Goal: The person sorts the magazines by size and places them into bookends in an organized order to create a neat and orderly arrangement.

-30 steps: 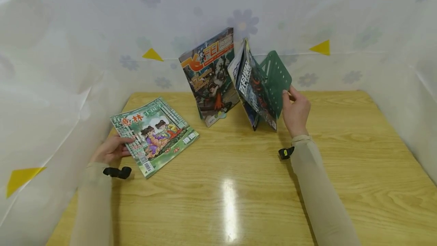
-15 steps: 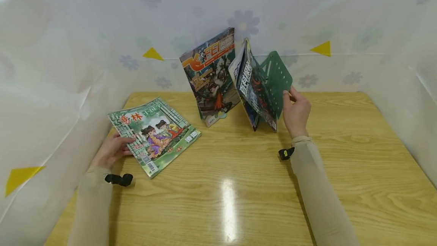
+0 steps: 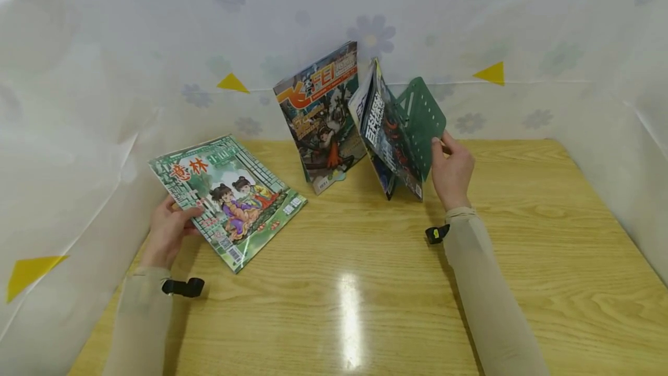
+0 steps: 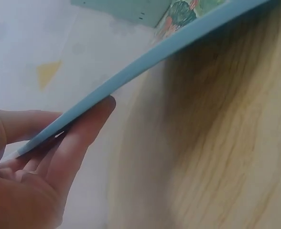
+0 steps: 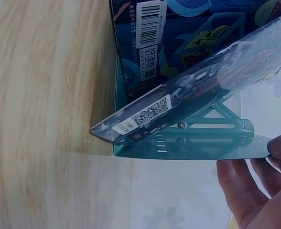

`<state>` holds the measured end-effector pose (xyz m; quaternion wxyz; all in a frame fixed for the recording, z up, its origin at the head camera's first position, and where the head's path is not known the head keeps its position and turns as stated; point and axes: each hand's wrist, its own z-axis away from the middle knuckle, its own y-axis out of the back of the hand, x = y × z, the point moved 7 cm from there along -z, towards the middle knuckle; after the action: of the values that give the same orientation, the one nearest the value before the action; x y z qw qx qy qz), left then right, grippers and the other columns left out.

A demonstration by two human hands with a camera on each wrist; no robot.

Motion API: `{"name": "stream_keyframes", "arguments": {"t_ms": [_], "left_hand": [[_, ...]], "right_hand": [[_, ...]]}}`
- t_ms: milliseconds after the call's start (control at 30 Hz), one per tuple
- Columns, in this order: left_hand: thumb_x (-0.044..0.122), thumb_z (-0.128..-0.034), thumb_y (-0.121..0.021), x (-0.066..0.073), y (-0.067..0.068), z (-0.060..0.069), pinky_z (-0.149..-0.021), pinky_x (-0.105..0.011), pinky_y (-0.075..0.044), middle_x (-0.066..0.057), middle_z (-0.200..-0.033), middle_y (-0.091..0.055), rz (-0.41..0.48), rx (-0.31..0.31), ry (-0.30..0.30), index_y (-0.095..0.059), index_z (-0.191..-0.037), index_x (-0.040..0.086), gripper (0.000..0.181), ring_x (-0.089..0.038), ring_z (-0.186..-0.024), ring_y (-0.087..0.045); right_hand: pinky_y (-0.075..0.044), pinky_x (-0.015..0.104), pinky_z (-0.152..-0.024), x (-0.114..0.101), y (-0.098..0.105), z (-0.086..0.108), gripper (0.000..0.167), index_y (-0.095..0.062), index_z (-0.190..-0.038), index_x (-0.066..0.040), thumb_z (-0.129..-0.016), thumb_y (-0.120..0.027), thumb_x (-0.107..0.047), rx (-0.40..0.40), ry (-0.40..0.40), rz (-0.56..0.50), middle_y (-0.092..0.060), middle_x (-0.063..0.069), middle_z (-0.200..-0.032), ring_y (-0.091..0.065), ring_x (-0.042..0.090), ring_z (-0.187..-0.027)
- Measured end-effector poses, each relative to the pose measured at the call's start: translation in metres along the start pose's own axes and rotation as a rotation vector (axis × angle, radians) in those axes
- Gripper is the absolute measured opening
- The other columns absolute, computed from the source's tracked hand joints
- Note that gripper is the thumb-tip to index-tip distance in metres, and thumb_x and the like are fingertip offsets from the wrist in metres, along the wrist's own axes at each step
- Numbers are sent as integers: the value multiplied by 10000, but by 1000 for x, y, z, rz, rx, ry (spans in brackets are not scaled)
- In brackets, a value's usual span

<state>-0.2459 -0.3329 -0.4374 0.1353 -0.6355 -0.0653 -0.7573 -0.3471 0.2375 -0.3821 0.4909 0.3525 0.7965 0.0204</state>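
Note:
My left hand pinches the left edge of a green magazine with two cartoon figures on its cover. In the left wrist view the thumb lies on one side of its spine and the fingers on the other, with the magazine tilted above the table. At the right, my right hand grips the outer edge of a green metal bookend plate. Dark magazines lean beside that plate. Farther left stands a magazine with orange lettering, tilted back.
All of this is on a wooden table. A white flowered curtain with yellow triangles surrounds its back and sides. In the right wrist view, a slotted hinged bracket shows behind the leaning magazine.
The green magazine has risen and tilted, its upper left corner moving left and up with my left hand. My right hand stays at the bookend plate, and the standing magazines have not moved.

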Motion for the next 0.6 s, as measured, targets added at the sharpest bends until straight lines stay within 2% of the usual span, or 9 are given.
{"name": "stream_keyframes", "arguments": {"t_ms": [133,300,467,600], "left_hand": [[-94,-882,-646,8,-2,9,-464,-270,-535,28,-763,-722,-17,44,-59,-557,-1166,157,389,-147,-572,-688],[-72,-882,-668,14,-4,20,-464,-284,-540,43,-783,-723,-20,94,-103,-577,-1180,148,381,-149,-571,-689],[-25,-897,-685,20,-10,29,-511,-291,-561,26,-880,-732,-48,91,-166,-566,-1285,108,428,-159,-634,-706],[-20,-898,-687,23,-13,38,-524,-287,-564,17,-918,-729,-51,106,-204,-561,-1316,104,454,-147,-680,-707]], "right_hand": [[-446,176,-659,-1,0,0,334,-607,-1342,-230,-1018,-565,-299,1,2,7,-636,20,-1282,-670,234,-1014],[-422,134,-610,-4,-1,0,346,-601,-1344,-214,-1019,-557,-323,-11,21,11,-627,27,-1292,-675,216,-1005],[-406,138,-582,-5,1,-1,345,-603,-1342,-215,-1018,-559,-323,-1,22,5,-648,42,-1264,-676,226,-992],[-424,151,-623,-3,2,0,348,-598,-1347,-236,-1019,-553,-342,-6,12,13,-643,27,-1275,-671,216,-1003]]}}
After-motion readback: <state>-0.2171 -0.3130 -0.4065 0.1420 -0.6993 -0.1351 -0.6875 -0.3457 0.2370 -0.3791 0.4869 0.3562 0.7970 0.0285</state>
